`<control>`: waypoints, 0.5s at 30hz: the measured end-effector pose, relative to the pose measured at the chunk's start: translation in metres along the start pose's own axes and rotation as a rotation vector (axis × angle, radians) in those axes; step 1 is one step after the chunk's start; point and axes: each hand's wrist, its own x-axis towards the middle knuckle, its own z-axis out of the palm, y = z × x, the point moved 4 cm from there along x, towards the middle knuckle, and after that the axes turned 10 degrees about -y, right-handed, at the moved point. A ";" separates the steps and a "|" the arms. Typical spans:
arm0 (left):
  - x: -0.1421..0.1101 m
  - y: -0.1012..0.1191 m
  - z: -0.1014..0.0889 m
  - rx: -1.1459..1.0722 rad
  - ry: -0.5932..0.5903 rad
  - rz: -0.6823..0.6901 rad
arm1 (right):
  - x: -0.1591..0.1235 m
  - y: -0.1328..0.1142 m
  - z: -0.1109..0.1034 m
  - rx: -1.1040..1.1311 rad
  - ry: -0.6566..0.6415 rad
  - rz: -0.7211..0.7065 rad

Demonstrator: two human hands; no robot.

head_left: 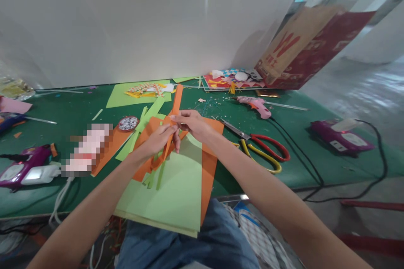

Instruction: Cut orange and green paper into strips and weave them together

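Observation:
My left hand [159,138] and my right hand [192,122] meet above the green table [63,113], both pinching a long orange paper strip [176,101] that runs away from me. Under the hands lie light green paper sheets [176,193] and orange sheets [208,168], with several green strips [148,117] beside them. The sheets hang over the table's near edge above my lap.
Two pairs of scissors, red-handled [271,147] and yellow-handled [259,160], lie right of the sheets. A pink glue gun [257,106] lies behind them. Purple devices sit at far right [339,139] and far left [25,166]. A small dish of beads [128,123] and finished paper crafts [233,79] are farther back.

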 end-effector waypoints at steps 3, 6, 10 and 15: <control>0.001 -0.002 -0.001 0.002 0.002 -0.018 | 0.001 0.002 -0.001 0.006 0.013 0.011; 0.002 -0.001 -0.001 0.008 0.002 -0.029 | 0.002 0.003 -0.001 0.004 0.011 0.016; 0.003 -0.002 -0.002 0.018 -0.004 -0.030 | 0.002 0.001 0.000 -0.006 0.006 0.009; 0.002 -0.008 -0.003 0.033 -0.028 -0.037 | 0.001 -0.003 -0.001 -0.004 0.004 -0.020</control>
